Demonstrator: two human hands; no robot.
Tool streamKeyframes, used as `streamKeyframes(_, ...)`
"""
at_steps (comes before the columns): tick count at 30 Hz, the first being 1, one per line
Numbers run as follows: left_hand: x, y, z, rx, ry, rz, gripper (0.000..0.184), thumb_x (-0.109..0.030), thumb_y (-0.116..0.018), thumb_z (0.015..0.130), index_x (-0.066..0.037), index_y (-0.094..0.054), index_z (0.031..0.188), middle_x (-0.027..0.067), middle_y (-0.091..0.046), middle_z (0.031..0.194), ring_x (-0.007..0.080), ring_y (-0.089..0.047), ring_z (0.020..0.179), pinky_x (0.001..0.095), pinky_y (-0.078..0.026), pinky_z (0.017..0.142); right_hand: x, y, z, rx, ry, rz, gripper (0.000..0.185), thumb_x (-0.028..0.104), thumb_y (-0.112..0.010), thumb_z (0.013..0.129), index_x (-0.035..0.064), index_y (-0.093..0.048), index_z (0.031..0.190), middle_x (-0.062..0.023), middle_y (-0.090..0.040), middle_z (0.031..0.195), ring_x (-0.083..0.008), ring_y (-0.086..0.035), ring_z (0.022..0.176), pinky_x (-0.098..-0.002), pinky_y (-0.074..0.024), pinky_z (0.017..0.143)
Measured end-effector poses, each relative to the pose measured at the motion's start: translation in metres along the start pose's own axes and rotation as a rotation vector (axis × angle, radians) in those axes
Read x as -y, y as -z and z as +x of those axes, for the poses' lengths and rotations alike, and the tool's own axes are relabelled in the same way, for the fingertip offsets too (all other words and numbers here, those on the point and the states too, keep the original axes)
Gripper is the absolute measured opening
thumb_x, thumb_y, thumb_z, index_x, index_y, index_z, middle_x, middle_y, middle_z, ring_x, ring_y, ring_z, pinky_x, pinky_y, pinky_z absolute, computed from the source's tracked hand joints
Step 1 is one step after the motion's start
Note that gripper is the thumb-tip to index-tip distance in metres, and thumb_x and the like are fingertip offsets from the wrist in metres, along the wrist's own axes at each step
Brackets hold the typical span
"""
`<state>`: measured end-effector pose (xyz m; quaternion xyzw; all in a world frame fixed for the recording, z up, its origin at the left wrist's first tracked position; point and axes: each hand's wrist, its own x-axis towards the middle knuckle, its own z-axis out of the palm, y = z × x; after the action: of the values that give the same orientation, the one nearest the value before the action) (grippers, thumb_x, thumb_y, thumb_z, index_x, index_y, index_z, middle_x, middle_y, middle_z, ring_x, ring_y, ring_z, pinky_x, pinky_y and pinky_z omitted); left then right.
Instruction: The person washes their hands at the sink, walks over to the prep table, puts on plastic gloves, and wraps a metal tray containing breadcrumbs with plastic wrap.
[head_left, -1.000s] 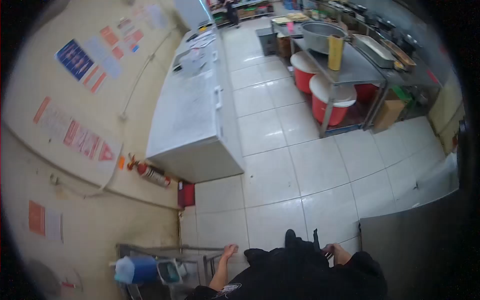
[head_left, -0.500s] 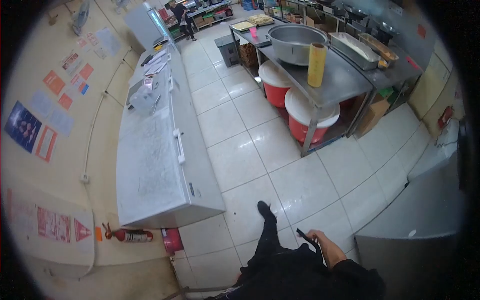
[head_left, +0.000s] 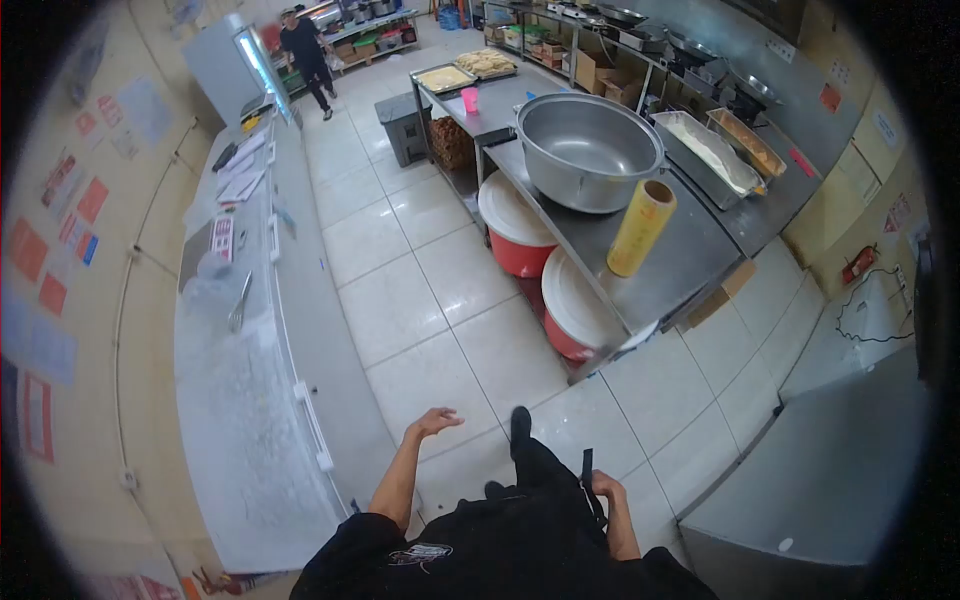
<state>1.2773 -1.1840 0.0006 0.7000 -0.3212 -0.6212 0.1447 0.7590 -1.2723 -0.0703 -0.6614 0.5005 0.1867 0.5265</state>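
Note:
My left hand (head_left: 436, 421) hangs in front of my body over the tiled floor, fingers stretched out and holding nothing. Down at my right side, my right hand (head_left: 602, 486) is closed around a black strap (head_left: 588, 465), whose end sticks up past the fingers. Ahead stands a steel table (head_left: 650, 295). On it are a large metal pot (head_left: 590, 150) and a yellow roll of wrap (head_left: 642, 230). Red tubs with white lids (head_left: 518, 218) sit beneath. Neither hand touches the table.
Along the left runs a long white chest freezer (head_left: 250, 420) with a whisk (head_left: 240, 300) and papers (head_left: 240, 178) on top. A grey bin (head_left: 402, 130) stands beside the table. A person in black (head_left: 305, 50) is in the far aisle. A grey surface (head_left: 800, 450) flanks my right.
My left hand has come into view. I have moved forward, nearer the steel table. The person at the back has come closer. My right hand still has the strap.

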Motion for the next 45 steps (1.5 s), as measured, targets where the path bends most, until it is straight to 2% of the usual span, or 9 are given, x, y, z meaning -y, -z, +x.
streamKeyframes(10,0.011,0.139,0.144,0.158,0.122,-0.097,0.069,-0.059,-0.058,0.08,-0.021,-0.046,0.137,0.001,-0.043,0.135,0.0235,-0.043,0.117,0.0535,-0.04,0.095,0.378,0.373,0.013,-1.822,0.535,-0.25,0.055,0.016,-0.071,0.076,0.0016,-0.045,0.123,-0.0175,-0.048,0.127,-0.0331,-0.044,0.12,-0.0444,-0.0292,0.103)
streamKeyframes(25,0.039,0.468,0.262,0.204,0.421,-0.218,0.059,-0.051,-0.056,0.088,-0.023,-0.043,0.138,0.0118,-0.047,0.13,0.0311,-0.047,0.12,0.06,-0.049,0.083,0.534,0.491,0.143,-1.994,-0.354,-0.836,0.059,0.056,-0.07,0.074,0.0057,-0.06,0.104,-0.0132,-0.061,0.1,-0.0341,-0.057,0.098,-0.0451,-0.0446,0.08)
streamKeyframes(30,-0.079,0.733,0.477,0.024,-0.223,0.783,0.073,-0.036,-0.071,0.074,-0.008,-0.042,0.135,0.0116,-0.062,0.094,0.0299,-0.053,0.107,0.0437,-0.037,0.1,0.529,0.497,0.156,-1.915,-0.566,-0.594,0.052,0.047,-0.069,0.08,0.0015,-0.06,0.102,-0.0173,-0.059,0.1,-0.0359,-0.057,0.093,-0.047,-0.0452,0.079)
streamKeyframes(37,-0.408,0.944,0.563,-0.542,-0.464,-0.18,0.036,-0.035,-0.054,0.091,-0.005,-0.064,0.107,0.0114,-0.066,0.088,0.0211,-0.062,0.078,0.0336,-0.049,0.069,0.55,0.397,0.314,-2.467,-1.0,-0.013,0.041,0.037,-0.051,0.093,-0.0037,-0.056,0.094,-0.0236,-0.061,0.091,-0.0404,-0.06,0.084,-0.0504,-0.0471,0.072)
streamKeyframes(38,-0.429,0.95,0.578,-0.537,-0.465,-0.182,0.036,-0.035,-0.054,0.091,-0.005,-0.064,0.107,0.0114,-0.066,0.088,0.0211,-0.062,0.078,0.0336,-0.049,0.069,0.567,0.371,0.363,-2.383,-1.015,0.453,0.033,0.029,-0.051,0.093,-0.0028,-0.055,0.085,-0.0211,-0.062,0.079,-0.0397,-0.061,0.073,-0.0503,-0.0486,0.063)
streamKeyframes(39,-0.446,0.956,0.589,-0.474,-0.51,-0.181,0.033,-0.033,-0.053,0.092,-0.005,-0.064,0.107,0.0094,-0.066,0.088,0.0185,-0.061,0.078,0.0318,-0.049,0.07,0.521,0.318,0.423,-1.866,-1.395,-0.202,0.025,0.024,-0.05,0.093,0.0006,-0.056,0.086,-0.0171,-0.063,0.077,-0.0328,-0.062,0.067,-0.0453,-0.0481,0.055)
streamKeyframes(40,-0.459,0.965,0.599,-0.41,-0.552,-0.175,0.031,-0.03,-0.053,0.092,-0.005,-0.064,0.107,0.0073,-0.065,0.088,0.016,-0.06,0.079,0.03,-0.048,0.07,0.466,0.258,0.494,-2.015,-0.893,0.278,0.035,0.034,-0.053,0.093,0.0008,-0.059,0.102,-0.0138,-0.062,0.077,-0.0308,-0.062,0.066,-0.0383,-0.0512,0.057)
streamKeyframes(42,-0.438,0.959,0.649,-0.21,-0.495,-0.08,0.028,-0.025,-0.05,0.093,-0.002,-0.062,0.103,0.0068,-0.064,0.093,0.0153,-0.058,0.084,0.0291,-0.046,0.079,0.655,0.295,0.554,-1.258,-0.362,1.346,0.031,0.034,-0.05,0.094,0.0067,-0.059,0.105,-0.006,-0.062,0.082,-0.0228,-0.064,0.069,-0.0307,-0.0494,0.056)
streamKeyframes(45,-0.33,0.96,0.737,0.338,-0.779,0.57,0.044,-0.034,-0.035,0.1,-0.005,-0.054,0.127,0.0135,-0.054,0.131,0.0266,-0.049,0.122,0.0384,-0.034,0.106,0.902,0.425,0.61,-0.455,-0.213,0.948,0.057,0.055,-0.039,0.094,0.0042,-0.065,0.098,-0.0082,-0.065,0.091,-0.0214,-0.063,0.081,-0.0342,-0.05,0.066)
